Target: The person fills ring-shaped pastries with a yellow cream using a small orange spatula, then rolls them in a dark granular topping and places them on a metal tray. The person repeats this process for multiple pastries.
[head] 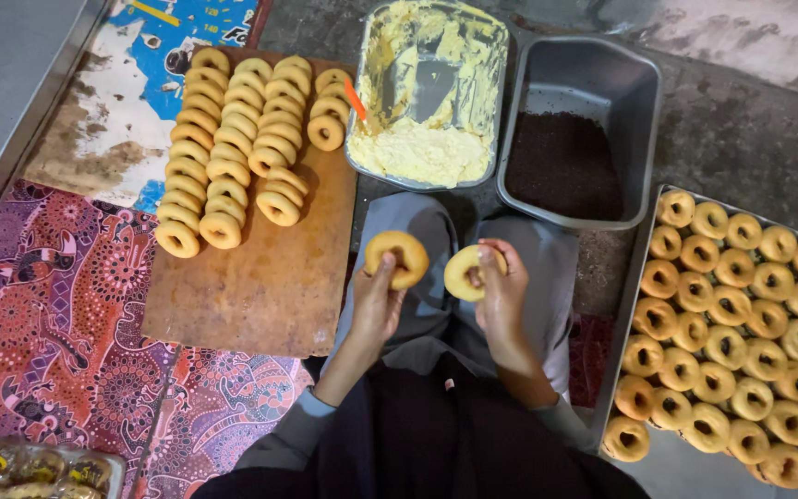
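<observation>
My left hand (pixel 376 300) holds a golden ring doughnut (pixel 397 258) up by its edge, above my grey-clad knees. My right hand (pixel 501 296) grips a second doughnut (pixel 466 273), with a finger through its hole. The two doughnuts sit a little apart, side by side. Just beyond them stands a metal tub of pale yellow cream (pixel 422 148) with a spatula lying in it.
A wooden board (pixel 260 286) at the left carries rows of stacked doughnuts (pixel 233 139). A grey tub of dark sprinkles (pixel 565 166) sits next to the cream. A tray (pixel 634 277) at the right is packed with doughnuts. Patterned cloth (pixel 57 305) covers the floor at the left.
</observation>
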